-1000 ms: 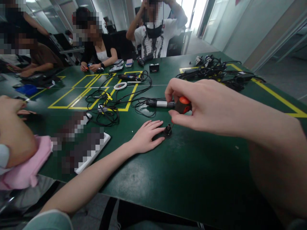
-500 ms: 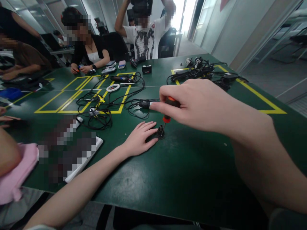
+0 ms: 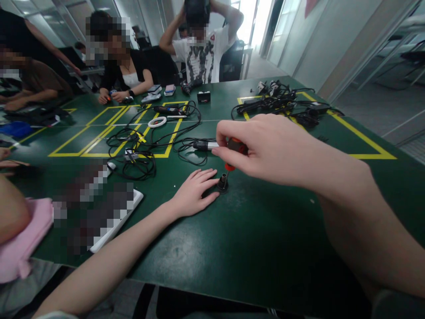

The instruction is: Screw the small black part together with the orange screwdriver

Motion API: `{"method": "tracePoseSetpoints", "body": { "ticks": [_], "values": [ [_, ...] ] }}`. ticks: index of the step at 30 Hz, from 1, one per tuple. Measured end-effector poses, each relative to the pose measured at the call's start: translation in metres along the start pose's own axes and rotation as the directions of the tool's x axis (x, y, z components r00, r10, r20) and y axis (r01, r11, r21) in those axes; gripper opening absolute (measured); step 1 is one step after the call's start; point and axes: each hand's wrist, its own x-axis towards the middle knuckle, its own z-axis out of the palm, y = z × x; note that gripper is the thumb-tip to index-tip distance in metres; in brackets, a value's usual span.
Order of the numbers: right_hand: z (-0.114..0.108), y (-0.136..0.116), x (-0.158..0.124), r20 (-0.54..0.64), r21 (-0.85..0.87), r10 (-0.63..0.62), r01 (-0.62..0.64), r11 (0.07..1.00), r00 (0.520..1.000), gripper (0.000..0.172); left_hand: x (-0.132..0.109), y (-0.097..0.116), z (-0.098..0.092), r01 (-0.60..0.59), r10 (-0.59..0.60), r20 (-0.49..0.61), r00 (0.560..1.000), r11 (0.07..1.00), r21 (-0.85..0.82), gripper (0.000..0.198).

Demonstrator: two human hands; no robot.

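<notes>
My right hand (image 3: 265, 148) is closed round the red and black handle of a screwdriver (image 3: 234, 148) held upright, its tip pointing down into a small black part (image 3: 222, 183) on the green table (image 3: 259, 239). My left hand (image 3: 194, 191) lies flat on the table with fingers stretched out, its fingertips touching the left side of that black part.
Tangled black cables (image 3: 139, 146), a white ring (image 3: 157, 121) and a black-and-silver plug (image 3: 204, 145) lie behind my hands. More cables (image 3: 282, 102) are piled at the far right. A white tablet (image 3: 113, 221) and pink cloth (image 3: 23, 239) sit at left. Other people sit around the table.
My head dropped slightly since the first frame. My right hand turned the screwdriver handle from tilted to upright and now sits over the black part; my left hand stayed put.
</notes>
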Motion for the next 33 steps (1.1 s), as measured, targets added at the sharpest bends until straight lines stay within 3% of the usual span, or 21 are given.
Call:
{"method": "tracePoseSetpoints", "body": {
  "ticks": [5,10,14,16,18,20,24,27,33],
  "values": [
    [0.000,0.001,-0.001,-0.014,0.067,-0.033,0.034,0.997,0.999,0.017,0.001,0.001,-0.001,-0.023,0.022,-0.005,1.000,1.000,-0.013,0.036],
    [-0.002,-0.002,0.001,0.005,0.053,0.013,-0.013,0.999,1.000,0.039,0.000,-0.001,0.000,-0.002,0.002,-0.001,1.000,1.000,-0.007,0.038],
    [-0.005,0.000,0.000,0.023,0.099,-0.007,0.005,0.995,1.000,0.019,0.001,0.002,-0.001,0.025,-0.025,-0.006,1.000,0.998,-0.058,0.055],
    [-0.007,0.000,-0.001,0.038,0.114,-0.011,0.007,0.993,0.999,0.021,0.003,0.005,-0.003,0.056,-0.059,-0.033,0.998,0.994,-0.093,0.068],
    [-0.009,0.000,-0.001,0.058,0.115,-0.007,0.001,0.993,0.998,0.020,0.007,0.010,-0.005,0.095,-0.101,-0.045,0.994,0.989,-0.112,0.070],
    [-0.010,0.000,0.000,0.068,0.108,0.008,-0.015,0.994,0.998,0.018,0.013,0.014,-0.009,0.132,-0.133,0.000,0.991,0.983,-0.130,0.061],
    [-0.009,0.001,-0.001,0.066,0.096,0.009,-0.015,0.995,0.998,0.032,0.032,0.016,-0.022,0.224,-0.187,0.204,0.961,0.959,-0.174,0.034],
    [-0.007,0.003,-0.004,0.077,0.108,-0.036,0.027,0.994,0.996,0.024,0.049,0.013,-0.029,0.166,-0.123,0.318,0.940,0.980,-0.113,0.037],
    [-0.007,0.005,-0.006,0.085,0.116,-0.061,0.051,0.992,0.995,0.018,0.069,0.004,-0.033,0.053,-0.031,0.432,0.901,0.998,-0.038,0.050]
  ]
}}
